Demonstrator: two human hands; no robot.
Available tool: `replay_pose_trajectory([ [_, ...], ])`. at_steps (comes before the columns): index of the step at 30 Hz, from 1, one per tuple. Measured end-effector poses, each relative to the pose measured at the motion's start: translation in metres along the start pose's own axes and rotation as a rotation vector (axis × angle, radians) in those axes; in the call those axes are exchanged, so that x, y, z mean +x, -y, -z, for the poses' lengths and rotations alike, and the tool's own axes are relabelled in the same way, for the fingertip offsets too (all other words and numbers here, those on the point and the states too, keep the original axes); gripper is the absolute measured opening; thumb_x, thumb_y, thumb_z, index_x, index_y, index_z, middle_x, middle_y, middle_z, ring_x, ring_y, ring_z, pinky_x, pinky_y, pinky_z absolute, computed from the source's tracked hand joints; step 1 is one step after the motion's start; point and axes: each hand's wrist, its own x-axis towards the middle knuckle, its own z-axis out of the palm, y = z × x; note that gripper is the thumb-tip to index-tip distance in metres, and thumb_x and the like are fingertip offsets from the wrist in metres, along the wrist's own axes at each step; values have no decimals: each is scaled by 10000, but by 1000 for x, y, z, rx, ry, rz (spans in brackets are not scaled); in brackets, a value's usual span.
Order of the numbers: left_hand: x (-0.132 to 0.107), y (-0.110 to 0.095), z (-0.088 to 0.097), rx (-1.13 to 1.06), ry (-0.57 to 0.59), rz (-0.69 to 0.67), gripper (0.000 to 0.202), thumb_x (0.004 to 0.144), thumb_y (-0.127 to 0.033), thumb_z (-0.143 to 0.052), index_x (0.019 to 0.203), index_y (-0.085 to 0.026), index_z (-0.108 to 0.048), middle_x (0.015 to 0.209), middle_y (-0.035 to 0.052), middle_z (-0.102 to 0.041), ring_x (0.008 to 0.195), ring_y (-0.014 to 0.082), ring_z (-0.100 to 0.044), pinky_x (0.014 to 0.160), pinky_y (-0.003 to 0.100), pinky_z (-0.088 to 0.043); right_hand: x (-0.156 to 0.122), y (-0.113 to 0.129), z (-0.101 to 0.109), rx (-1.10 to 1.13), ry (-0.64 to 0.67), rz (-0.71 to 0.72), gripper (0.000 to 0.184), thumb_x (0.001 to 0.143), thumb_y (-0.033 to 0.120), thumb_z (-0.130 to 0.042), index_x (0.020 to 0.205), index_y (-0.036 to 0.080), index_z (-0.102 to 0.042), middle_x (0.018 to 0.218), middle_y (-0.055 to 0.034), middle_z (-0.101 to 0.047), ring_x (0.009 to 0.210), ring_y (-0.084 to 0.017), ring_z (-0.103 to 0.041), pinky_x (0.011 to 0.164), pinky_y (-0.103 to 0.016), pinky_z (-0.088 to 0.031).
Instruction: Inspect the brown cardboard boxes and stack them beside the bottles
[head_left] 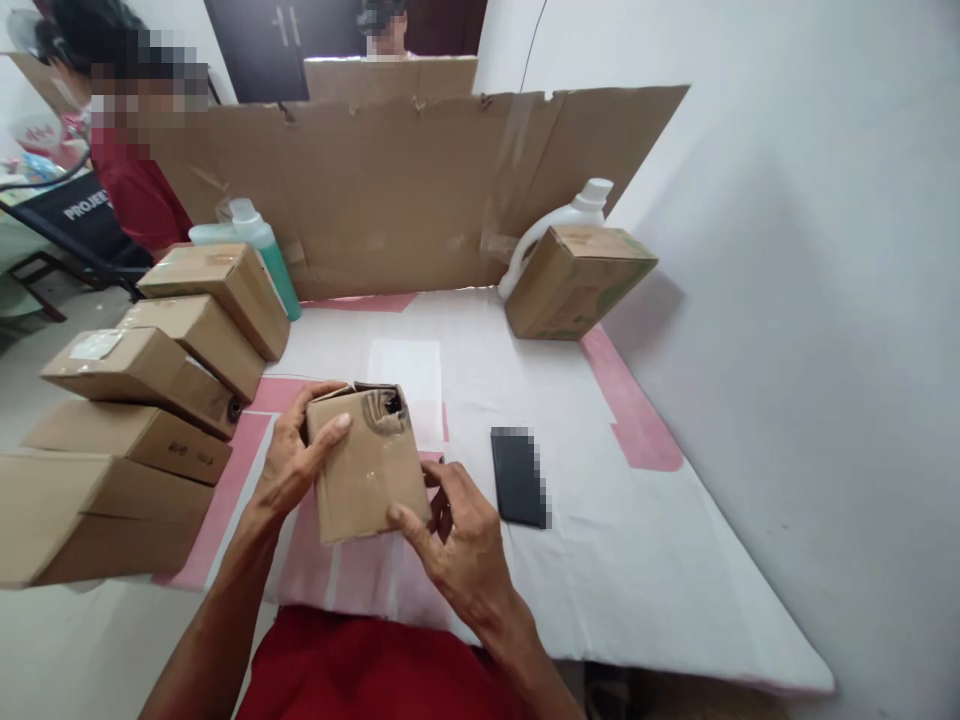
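Note:
I hold a small brown cardboard box [365, 468] over the near part of the white-covered table [637, 560]. The box has clear tape on it and a torn dark hole near its top edge. My left hand [294, 455] grips its left side, thumb across the front. My right hand [454, 535] grips its lower right corner with fingers curled. A black phone [519, 477] lies flat on the table just right of my right hand.
Several closed cardboard boxes [142, 400] are stacked along the left. A cardboard sheet [405, 190] stands as a back wall, with a green bottle [259, 240], a white jug [570, 215] and another box [574, 282] before it. Two other people sit behind. A white wall [810, 300] runs along the right.

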Motion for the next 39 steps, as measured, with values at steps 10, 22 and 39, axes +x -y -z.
replay_pose_trajectory([
  [10,-28,-37,-16,352,29,-249,352,949,-371,-686,1286,-271,-665,1291,47,-711,1179,232,-675,1023,367,-530,39,18,1,5,-142,-29,270,979,248,-539,1189,188,-698,1130,-97,-706,970,-210,-686,785,-326,-572],
  [22,-8,-45,-36,694,-51,-498,173,932,-325,-703,1084,-243,-707,1018,36,-729,928,222,-697,849,371,-551,40,25,-4,-17,-147,-28,250,1000,277,-585,1216,211,-690,1093,-92,-690,886,-200,-686,777,-337,-602],
  [39,-12,-41,-37,729,-90,-455,216,987,-347,-614,1118,-230,-738,998,55,-713,941,241,-666,875,406,-521,-6,-66,35,-668,259,-559,177,961,329,-690,1037,170,-675,948,-111,-748,817,-253,-701,645,-318,-394],
])
